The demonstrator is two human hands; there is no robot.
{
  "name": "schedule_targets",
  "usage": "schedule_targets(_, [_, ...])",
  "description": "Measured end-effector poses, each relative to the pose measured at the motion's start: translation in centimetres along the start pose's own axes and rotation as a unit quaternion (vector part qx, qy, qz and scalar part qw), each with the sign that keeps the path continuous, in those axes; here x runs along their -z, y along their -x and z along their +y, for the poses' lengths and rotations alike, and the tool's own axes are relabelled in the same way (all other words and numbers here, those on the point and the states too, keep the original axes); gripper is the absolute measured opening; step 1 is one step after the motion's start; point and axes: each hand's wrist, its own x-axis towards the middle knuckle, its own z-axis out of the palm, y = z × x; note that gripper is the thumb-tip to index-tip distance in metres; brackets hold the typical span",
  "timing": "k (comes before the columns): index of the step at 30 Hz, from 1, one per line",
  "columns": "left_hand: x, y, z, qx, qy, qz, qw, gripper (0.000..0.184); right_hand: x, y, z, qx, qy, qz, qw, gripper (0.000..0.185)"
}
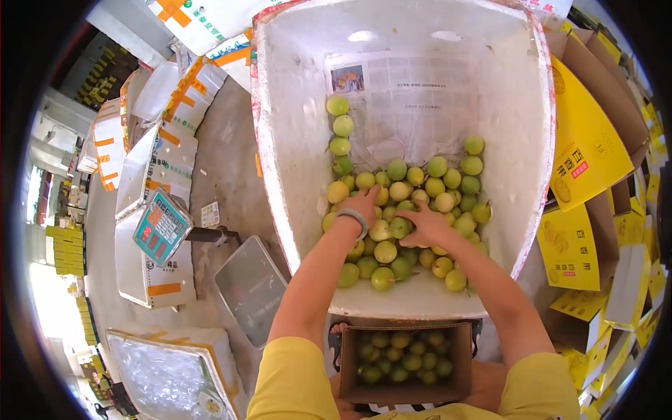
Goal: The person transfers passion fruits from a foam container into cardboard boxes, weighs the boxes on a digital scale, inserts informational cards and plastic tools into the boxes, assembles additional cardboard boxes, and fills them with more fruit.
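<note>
Many green and yellow-green round fruits (385, 250) lie piled in the near half of a large white foam box (269, 161). My left hand (362, 206), with a grey band at the wrist, rests on the left part of the pile, its fingers spread over fruits. On the right, my right hand (425, 225) has its thumb and fingers around a green fruit (400, 227). Newspaper (420, 98) lines the box's far part. A short column of fruits (343, 126) runs along the left side.
Below the foam box, a cardboard box (347, 371) holds more fruits. To the left stand a scale display (162, 227), its metal platform (250, 287) and white foam boxes (157, 175). Yellow cartons (588, 140) crowd the right side. Plastic-covered goods (164, 374) sit at lower left.
</note>
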Motion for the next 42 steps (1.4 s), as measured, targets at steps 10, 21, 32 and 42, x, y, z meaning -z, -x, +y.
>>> schedule_targets(10, [0.4,0.7,-0.4,-0.133,-0.249,0.049,0.958,0.063,0.3,12.4,-0.8,0.267,-0.272,-0.198,0.903,0.066])
schedule_targets(21, [0.9,-1.0,0.1,-0.132,-0.272,-0.053,0.952,0.061,-8.2,2.6,-5.7,0.064,-0.081,-0.065,0.993,0.094])
schedule_targets(32, [2.5,1.2,-0.2,-0.178,-0.241,0.023,0.954,0.056,-9.1,5.5,-4.4,0.075,-0.147,0.047,0.985,0.058])
schedule_targets(42, [3.4,25.4,4.5,-0.169,0.148,-0.174,0.959,0.066,1.7,14.9,-1.7,0.161,-0.348,-0.286,0.878,0.062])
